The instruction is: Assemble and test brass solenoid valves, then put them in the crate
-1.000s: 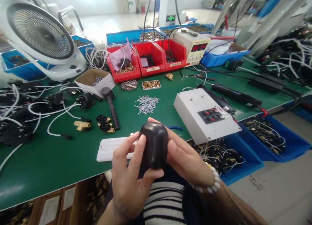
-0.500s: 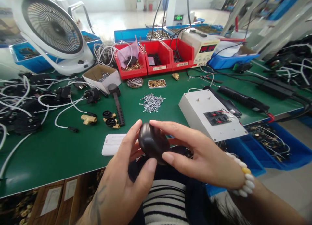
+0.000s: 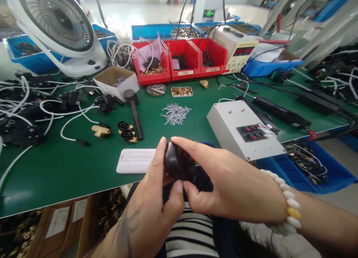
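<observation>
Between my two hands is a smooth, rounded black plastic cover [image 3: 179, 161], held over the bench's front edge. My left hand [image 3: 152, 198] grips its left side, with the thumb below and the index finger along the top. From the right, my right hand [image 3: 223, 172] closes on it, its index fingertip on top and its thumb underneath. The cover's underside and my other fingertips are hidden. Just behind my left hand lies a flat white case [image 3: 134, 161]. Beyond the hands sits a pile of silver wire clips [image 3: 176, 113] on the green bench [image 3: 84, 164].
A black hammer [image 3: 135, 112] lies left of the clips, near brass fittings [image 3: 101, 131]. A grey switch box [image 3: 246, 131] and a black electric screwdriver [image 3: 282, 112] are on the right. Red bins [image 3: 186, 75], a power supply [image 3: 240, 53] and a white fan [image 3: 64, 34] stand behind.
My hands and the black cover have shifted slightly right in view, and the cover is turned a little. More of the white case shows. The camera view has moved slightly.
</observation>
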The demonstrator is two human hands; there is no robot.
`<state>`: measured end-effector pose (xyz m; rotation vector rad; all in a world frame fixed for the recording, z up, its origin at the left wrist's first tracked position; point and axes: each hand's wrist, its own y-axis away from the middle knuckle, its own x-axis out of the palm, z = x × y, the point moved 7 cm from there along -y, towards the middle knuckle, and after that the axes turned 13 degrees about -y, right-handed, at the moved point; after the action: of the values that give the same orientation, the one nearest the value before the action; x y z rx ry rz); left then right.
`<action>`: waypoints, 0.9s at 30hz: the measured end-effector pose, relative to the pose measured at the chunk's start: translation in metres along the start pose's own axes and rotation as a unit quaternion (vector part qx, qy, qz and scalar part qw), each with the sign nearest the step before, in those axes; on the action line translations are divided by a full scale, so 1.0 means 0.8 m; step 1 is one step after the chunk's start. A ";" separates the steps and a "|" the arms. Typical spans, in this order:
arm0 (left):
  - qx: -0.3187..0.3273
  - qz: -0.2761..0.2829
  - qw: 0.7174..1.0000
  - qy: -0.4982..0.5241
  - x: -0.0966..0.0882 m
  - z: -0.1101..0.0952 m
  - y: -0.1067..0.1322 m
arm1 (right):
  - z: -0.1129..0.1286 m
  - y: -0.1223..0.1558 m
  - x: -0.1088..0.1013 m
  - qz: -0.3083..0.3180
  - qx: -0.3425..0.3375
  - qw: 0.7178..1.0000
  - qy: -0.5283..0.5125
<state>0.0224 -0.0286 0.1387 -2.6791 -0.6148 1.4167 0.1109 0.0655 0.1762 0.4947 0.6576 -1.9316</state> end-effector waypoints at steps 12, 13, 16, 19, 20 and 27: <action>-0.062 -0.003 0.995 0.081 -0.005 0.018 0.011 | 0.004 -0.019 -0.030 -0.011 0.052 0.990 -0.132; -0.063 0.006 0.993 0.104 -0.008 0.016 0.009 | 0.003 -0.022 -0.036 -0.005 0.060 0.987 -0.150; -0.110 0.034 0.972 0.204 -0.010 0.009 0.008 | 0.000 -0.027 -0.053 -0.022 0.064 0.980 -0.186; -0.188 0.044 0.934 0.299 -0.007 0.000 0.012 | -0.003 -0.027 -0.062 -0.052 0.058 0.975 -0.209; -0.209 0.043 0.921 0.327 -0.006 -0.002 0.013 | -0.003 -0.026 -0.059 -0.040 0.059 0.975 -0.210; -0.274 0.057 0.844 0.457 0.006 0.002 0.018 | 0.005 -0.018 -0.038 0.083 0.044 0.989 -0.116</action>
<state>0.0279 -0.0401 0.1307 -3.3423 -0.8103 -0.2183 0.1103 0.0889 0.2009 0.3606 0.3704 -1.8296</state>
